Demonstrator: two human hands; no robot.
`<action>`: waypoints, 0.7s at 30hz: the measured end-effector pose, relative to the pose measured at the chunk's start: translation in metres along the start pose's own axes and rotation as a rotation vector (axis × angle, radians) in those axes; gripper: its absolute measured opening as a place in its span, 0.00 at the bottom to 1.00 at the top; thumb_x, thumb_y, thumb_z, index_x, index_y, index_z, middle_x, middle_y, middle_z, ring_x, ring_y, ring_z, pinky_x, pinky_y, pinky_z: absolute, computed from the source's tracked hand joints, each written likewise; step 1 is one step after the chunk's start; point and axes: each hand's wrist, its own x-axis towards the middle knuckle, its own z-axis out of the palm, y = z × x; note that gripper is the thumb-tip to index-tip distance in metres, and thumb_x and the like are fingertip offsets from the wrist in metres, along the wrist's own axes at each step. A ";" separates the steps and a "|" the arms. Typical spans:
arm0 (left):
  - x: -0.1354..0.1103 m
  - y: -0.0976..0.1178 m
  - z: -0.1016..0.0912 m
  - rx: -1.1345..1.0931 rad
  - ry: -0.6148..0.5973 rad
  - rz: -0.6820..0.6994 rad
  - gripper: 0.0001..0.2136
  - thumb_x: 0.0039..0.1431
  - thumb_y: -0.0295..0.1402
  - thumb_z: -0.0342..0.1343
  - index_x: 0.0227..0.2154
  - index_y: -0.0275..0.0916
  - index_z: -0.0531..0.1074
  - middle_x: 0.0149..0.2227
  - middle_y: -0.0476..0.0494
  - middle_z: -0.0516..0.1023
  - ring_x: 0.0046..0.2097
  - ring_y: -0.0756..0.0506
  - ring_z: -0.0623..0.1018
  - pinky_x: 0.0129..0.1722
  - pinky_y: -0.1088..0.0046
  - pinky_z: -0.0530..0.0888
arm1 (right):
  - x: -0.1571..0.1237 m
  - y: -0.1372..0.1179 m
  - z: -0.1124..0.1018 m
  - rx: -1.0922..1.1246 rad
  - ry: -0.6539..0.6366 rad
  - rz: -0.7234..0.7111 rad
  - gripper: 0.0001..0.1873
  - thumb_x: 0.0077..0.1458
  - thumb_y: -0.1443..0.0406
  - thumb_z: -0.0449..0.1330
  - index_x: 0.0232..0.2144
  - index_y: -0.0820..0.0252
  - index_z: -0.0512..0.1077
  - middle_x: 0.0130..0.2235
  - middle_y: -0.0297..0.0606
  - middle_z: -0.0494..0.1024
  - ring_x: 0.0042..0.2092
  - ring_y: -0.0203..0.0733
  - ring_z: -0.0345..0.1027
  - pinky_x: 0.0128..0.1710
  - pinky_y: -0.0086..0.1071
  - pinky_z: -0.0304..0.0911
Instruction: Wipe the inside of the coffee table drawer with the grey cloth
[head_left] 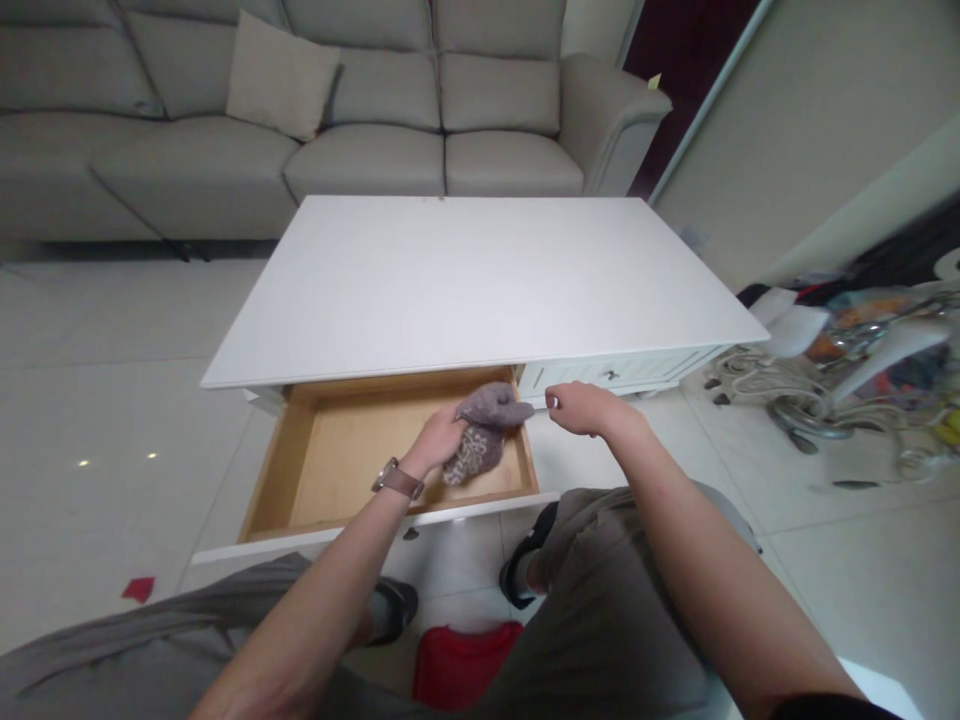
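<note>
My left hand (438, 440), with a watch (399, 479) on its wrist, is closed on a knitted glove (480, 440). The glove is grey-purple with a pale pattern on its lower part, and is bunched up so that its full shape is hidden. It hangs over the right end of an open wooden drawer (337, 455), with one finger-like tip pointing right. Just beyond that tip is my right hand (581, 408), its fingers curled together and a small gap between it and the glove. I see nothing in those fingers.
The drawer belongs to a white coffee table (480, 280); a second drawer (611, 375) beside it is closed. Behind stands a grey sofa (360, 150) with a cushion (281, 75). Cables and clutter (810, 390) lie at right. A red object (461, 665) sits between my feet.
</note>
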 end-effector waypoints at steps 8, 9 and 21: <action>0.020 -0.008 0.000 0.248 0.280 -0.276 0.18 0.63 0.30 0.46 0.52 0.38 0.73 0.48 0.34 0.82 0.51 0.35 0.80 0.52 0.61 0.73 | -0.002 -0.004 0.004 -0.009 0.027 -0.038 0.18 0.62 0.61 0.53 0.49 0.58 0.75 0.49 0.50 0.80 0.48 0.52 0.76 0.43 0.38 0.67; 0.025 -0.004 0.012 0.240 0.268 -0.273 0.19 0.63 0.29 0.46 0.54 0.39 0.72 0.50 0.34 0.81 0.52 0.36 0.79 0.53 0.62 0.72 | -0.002 -0.005 0.003 -0.001 0.024 -0.041 0.18 0.62 0.61 0.53 0.49 0.58 0.75 0.49 0.50 0.80 0.45 0.51 0.77 0.43 0.38 0.67; 0.080 0.022 0.078 0.048 0.172 -0.318 0.22 0.65 0.28 0.44 0.60 0.40 0.67 0.54 0.36 0.80 0.54 0.38 0.79 0.52 0.65 0.73 | 0.005 0.004 0.007 0.063 0.017 -0.029 0.19 0.63 0.58 0.53 0.52 0.57 0.74 0.51 0.47 0.80 0.41 0.46 0.77 0.43 0.36 0.66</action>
